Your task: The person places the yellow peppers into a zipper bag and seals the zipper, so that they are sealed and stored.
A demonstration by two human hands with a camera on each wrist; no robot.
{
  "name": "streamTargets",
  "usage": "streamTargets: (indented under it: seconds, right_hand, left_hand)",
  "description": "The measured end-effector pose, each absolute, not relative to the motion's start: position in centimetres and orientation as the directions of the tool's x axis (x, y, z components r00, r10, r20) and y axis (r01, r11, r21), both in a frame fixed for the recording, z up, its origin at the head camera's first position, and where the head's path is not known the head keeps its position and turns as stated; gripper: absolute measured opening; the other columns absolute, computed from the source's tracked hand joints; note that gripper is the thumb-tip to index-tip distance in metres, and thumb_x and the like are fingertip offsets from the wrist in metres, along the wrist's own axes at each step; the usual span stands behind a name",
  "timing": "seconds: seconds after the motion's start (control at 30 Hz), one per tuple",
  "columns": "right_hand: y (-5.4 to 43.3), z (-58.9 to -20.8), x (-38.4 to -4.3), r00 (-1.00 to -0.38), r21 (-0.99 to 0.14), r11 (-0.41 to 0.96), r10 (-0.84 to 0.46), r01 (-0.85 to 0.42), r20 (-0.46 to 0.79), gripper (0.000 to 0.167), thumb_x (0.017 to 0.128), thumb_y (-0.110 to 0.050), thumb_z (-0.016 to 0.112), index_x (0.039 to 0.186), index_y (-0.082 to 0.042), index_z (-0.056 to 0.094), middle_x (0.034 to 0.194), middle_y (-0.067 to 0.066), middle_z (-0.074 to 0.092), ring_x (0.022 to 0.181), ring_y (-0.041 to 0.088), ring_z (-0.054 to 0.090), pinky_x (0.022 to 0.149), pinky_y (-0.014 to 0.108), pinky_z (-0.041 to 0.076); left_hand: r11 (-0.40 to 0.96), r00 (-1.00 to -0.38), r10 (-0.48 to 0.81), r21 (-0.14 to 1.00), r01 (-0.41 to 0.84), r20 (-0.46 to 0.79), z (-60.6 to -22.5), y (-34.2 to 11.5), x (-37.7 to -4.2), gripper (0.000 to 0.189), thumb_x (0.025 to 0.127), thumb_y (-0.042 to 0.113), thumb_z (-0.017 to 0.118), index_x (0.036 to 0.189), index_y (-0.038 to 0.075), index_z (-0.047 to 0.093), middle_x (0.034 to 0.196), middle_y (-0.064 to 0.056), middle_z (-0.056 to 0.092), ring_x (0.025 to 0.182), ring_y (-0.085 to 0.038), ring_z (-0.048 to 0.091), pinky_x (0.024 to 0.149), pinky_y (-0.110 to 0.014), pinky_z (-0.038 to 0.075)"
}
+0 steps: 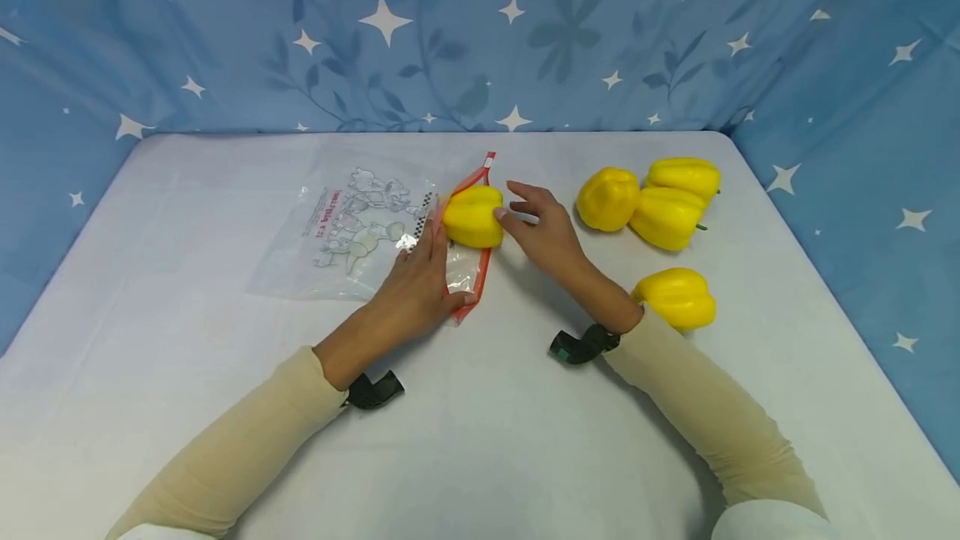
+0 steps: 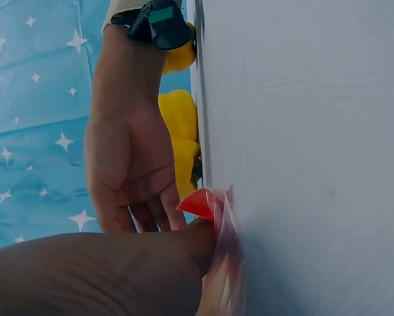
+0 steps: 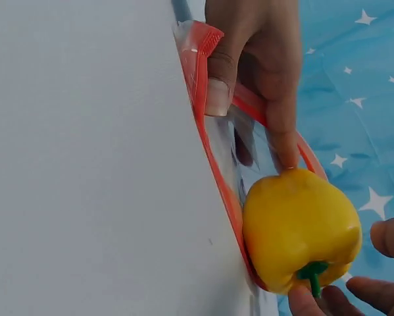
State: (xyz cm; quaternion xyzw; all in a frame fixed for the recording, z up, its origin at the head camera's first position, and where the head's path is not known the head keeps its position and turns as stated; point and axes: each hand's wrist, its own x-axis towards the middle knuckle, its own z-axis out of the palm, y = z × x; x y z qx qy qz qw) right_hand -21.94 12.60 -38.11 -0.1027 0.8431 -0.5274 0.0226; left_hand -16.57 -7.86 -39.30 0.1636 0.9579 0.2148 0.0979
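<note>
A yellow bell pepper (image 1: 474,217) with a green stem (image 3: 313,270) lies partly inside the mouth of a clear plastic zip bag (image 1: 352,232) with a red rim. At that mouth my left hand (image 1: 412,286) grips the bag, its thumb inside the lower edge and its fingers along the upper rim. One left fingertip touches the pepper in the right wrist view. My right hand (image 1: 543,232) is at the pepper's stem end, fingers spread, with a digit against the pepper and the others apart from it. In the left wrist view the bag hides the pepper.
To the right on the white table (image 1: 465,440) lie more yellow bell peppers: one (image 1: 608,199) beside two touching ones (image 1: 682,177), and another (image 1: 678,298) nearer, close to my right forearm. A blue star-patterned curtain (image 1: 450,40) borders the table.
</note>
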Motion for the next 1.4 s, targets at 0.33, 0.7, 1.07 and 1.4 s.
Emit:
streamTargets:
  seconds: [0.33,0.7,1.07,1.4]
  right_hand:
    - [12.4,-38.6,-21.8,-0.981,-0.919,0.372,-0.186,-0.127,0.061,0.047,0.093,-0.023,0.066,0.138,-0.011,0.056,0.137,0.003,0.055,0.12,0.021,0.056,0.094,0.034,0.049]
    - [11.1,-38.5,-22.0,-0.983,-0.917,0.378,-0.173,-0.129,0.067,0.049,0.094,-0.025,0.066,0.14,-0.014,0.054,0.138,0.002,0.052,0.123,0.02,0.053,0.091,0.032,0.05]
    - [9.9,-39.1,-22.2,-0.981,-0.928,0.336,-0.155,-0.161,0.114,0.049,0.095,-0.022,0.065,0.141,-0.012,0.053,0.137,0.003,0.053,0.121,0.018,0.055,0.09,0.028,0.05]
    - [9.1,-39.2,-22.3,-0.989,-0.97,0.231,-0.143,-0.081,0.048,0.044,0.101,-0.019,0.055,0.144,-0.014,0.049,0.142,-0.003,0.051,0.123,0.011,0.052,0.095,0.024,0.046]
  left_hand:
    - [0.847,-0.93,0.348,0.464,0.257,-0.121,-39.2,-7.7,-16.4,0.117,0.086,0.047,0.07,0.152,0.008,-0.019,0.16,-0.012,-0.017,0.147,-0.028,0.005,0.114,-0.056,0.012]
    - [0.842,-0.936,0.344,0.464,0.275,-0.07,-39.0,-7.6,-16.1,0.117,0.085,0.04,0.074,0.152,0.004,-0.014,0.157,-0.007,-0.028,0.147,-0.026,-0.008,0.11,-0.062,0.016]
    - [0.856,-0.937,0.346,0.421,0.3,-0.036,-39.0,-7.4,-16.0,0.117,0.083,0.039,0.076,0.153,0.001,-0.01,0.158,-0.01,-0.026,0.146,-0.027,-0.012,0.107,-0.064,0.021]
    - [0.859,-0.935,0.353,0.407,0.31,-0.032,-38.9,-7.4,-15.9,0.118,0.084,0.038,0.076,0.152,0.001,-0.013,0.157,-0.008,-0.029,0.146,-0.027,-0.015,0.108,-0.061,0.021]
